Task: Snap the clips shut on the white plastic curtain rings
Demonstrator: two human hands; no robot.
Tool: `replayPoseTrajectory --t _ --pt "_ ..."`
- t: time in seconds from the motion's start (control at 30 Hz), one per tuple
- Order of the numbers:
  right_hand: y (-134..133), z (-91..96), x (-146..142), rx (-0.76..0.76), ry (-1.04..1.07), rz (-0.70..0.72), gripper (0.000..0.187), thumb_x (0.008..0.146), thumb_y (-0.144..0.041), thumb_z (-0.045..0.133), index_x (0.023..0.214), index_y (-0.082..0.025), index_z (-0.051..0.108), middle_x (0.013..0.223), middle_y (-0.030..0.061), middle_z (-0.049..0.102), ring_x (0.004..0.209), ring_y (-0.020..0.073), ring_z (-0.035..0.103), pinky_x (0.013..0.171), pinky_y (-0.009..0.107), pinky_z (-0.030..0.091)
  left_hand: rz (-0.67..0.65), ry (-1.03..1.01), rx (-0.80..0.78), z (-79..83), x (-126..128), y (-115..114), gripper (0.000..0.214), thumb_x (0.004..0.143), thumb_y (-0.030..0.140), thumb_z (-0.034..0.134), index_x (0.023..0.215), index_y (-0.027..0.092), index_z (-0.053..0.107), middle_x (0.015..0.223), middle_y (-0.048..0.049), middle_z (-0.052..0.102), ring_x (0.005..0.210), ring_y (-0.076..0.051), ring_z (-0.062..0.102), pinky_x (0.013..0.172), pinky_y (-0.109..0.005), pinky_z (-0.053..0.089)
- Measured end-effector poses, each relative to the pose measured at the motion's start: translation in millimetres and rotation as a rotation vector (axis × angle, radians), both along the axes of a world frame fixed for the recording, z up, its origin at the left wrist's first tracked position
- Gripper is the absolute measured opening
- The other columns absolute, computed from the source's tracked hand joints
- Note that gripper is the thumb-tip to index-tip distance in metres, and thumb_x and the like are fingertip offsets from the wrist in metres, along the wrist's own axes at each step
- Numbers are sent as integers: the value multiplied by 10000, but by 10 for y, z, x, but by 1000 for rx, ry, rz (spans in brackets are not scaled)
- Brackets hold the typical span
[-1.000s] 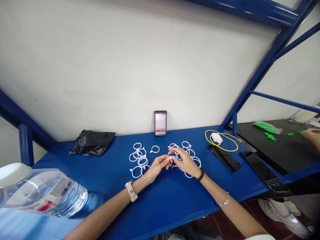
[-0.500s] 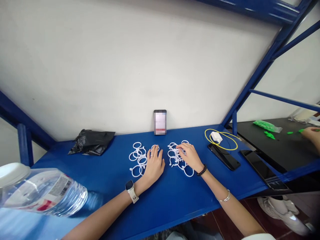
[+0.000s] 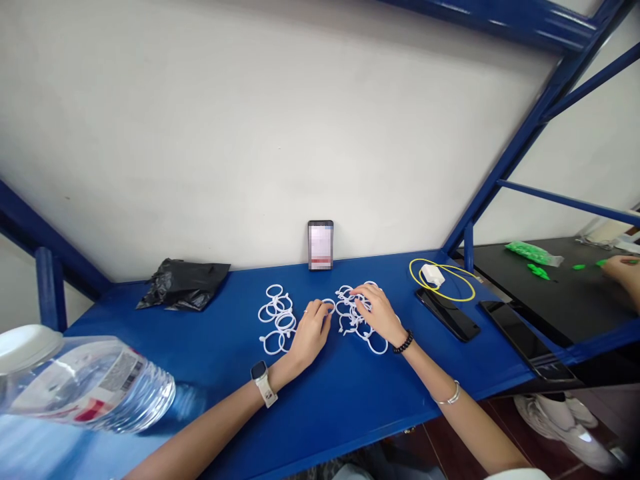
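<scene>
Two groups of thin white knotted loops, which look like hair ties, lie on the blue tabletop (image 3: 320, 400). The left group (image 3: 274, 313) spreads out in overlapping rings; the right pile (image 3: 349, 323) is more tangled. Between them is my left hand (image 3: 309, 333), its bent fingertips closed on a single white hair tie (image 3: 330, 302) that sticks out past them. Over the upper part of the right pile rests my right hand (image 3: 379, 313), thumb and forefinger apart and touching the loops. Its other fingertips are partly hidden.
A phone (image 3: 321, 245) leans against the wall. A black plastic bag (image 3: 184, 283) and a large water bottle (image 3: 95, 383) are at left. At right lie a yellow cable (image 3: 463, 298) with white charger (image 3: 432, 274), two dark phones (image 3: 447, 314) (image 3: 525, 340), and another person's hand (image 3: 623, 270) near green pieces.
My left hand has shifted right, away from the left group, carrying one white hair tie toward the right pile. My right hand has moved only slightly over its pile.
</scene>
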State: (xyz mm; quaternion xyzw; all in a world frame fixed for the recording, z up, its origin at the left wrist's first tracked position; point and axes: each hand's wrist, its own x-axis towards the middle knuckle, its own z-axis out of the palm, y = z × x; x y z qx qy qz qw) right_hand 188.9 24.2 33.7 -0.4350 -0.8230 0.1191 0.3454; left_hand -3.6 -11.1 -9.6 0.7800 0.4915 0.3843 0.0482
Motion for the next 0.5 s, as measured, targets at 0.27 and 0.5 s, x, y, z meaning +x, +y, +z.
replayPoseTrajectory --t 0.27,0.5 --pt "-84 -9 -91 -83 31 190 241 937 -278 456 1119 -225 604 1037 64 668 1005 205 594 906 366 448 -350 192 233 48 34 -84 224 906 94 385 1047 153 549 1000 -99 586 1005 -214 552 882 -377 494" --pt "-72 -63 -112 13 11 204 209 927 -214 461 1010 -214 653 957 68 696 928 211 623 857 380 466 -361 153 270 79 34 -123 230 897 106 409 1083 170 527 1084 -108 569 1095 -223 524 929 -393 474"
